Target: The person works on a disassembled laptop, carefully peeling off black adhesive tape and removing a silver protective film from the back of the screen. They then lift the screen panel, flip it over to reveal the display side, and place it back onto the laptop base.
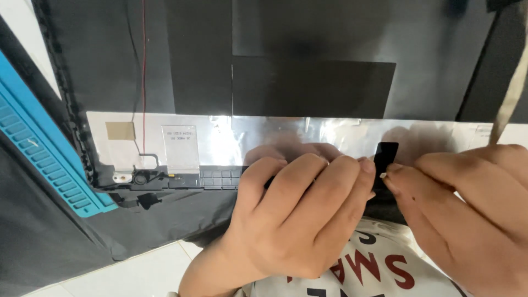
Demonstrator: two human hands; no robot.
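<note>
A large black laptop lid panel [308,44] lies in front of me, inner side up, with a shiny foil strip [220,140] across its lower part. My left hand [297,214] curls over the panel's near edge, fingers bent on the foil. My right hand [467,203] pinches a small black piece of tape or tab [385,157] between thumb and forefinger, just right of the left fingertips. Red and black thin wires [144,82] run down the panel's left side to a small connector [140,177].
A blue ribbed plastic tray [38,148] lies at the left, partly under the panel. A dark cloth [49,242] covers the lower left. White tiled floor [143,272] shows below. A flat pale ribbon cable [511,88] hangs at the right edge.
</note>
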